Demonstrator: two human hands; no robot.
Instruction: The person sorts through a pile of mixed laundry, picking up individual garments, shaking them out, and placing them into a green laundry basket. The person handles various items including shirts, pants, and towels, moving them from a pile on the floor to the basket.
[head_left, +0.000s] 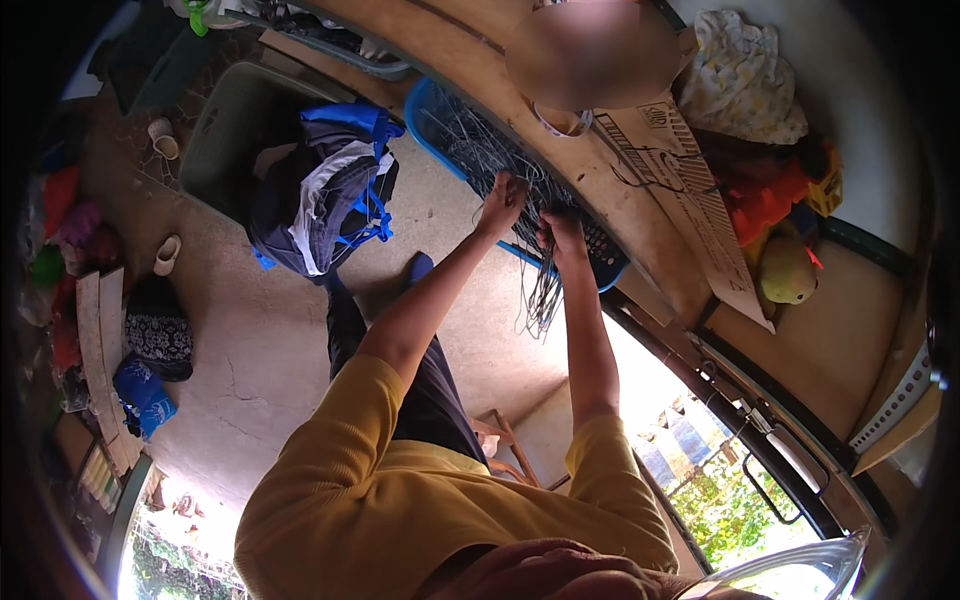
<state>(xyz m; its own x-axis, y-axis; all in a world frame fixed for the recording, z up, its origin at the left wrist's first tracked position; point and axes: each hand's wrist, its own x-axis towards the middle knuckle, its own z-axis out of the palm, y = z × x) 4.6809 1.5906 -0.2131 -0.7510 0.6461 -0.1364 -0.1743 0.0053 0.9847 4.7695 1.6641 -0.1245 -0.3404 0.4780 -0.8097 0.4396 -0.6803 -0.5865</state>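
Observation:
A blue plastic basket (442, 161) full of tangled thin grey strands (480, 139), perhaps wire or cord, sits at the edge of a wooden surface. My left hand (504, 204) is over the basket, its fingers curled tightly on some strands. Close by on the right, my right hand (562, 236) grips a bundle of the same strands. Loose ends of that bundle (541, 304) hang below the fist, past the basket's near rim. The fingertips of both hands are partly hidden.
A flattened cardboard box (675, 187) lies on the wooden surface (480, 82), near a tape roll (586, 124). A green fruit (787, 274) and patterned cloth (739, 82) lie farther right. Left stands a grey bin (206, 157) beside dark clothing with blue straps (337, 195). Clogs (167, 255) lie on the floor.

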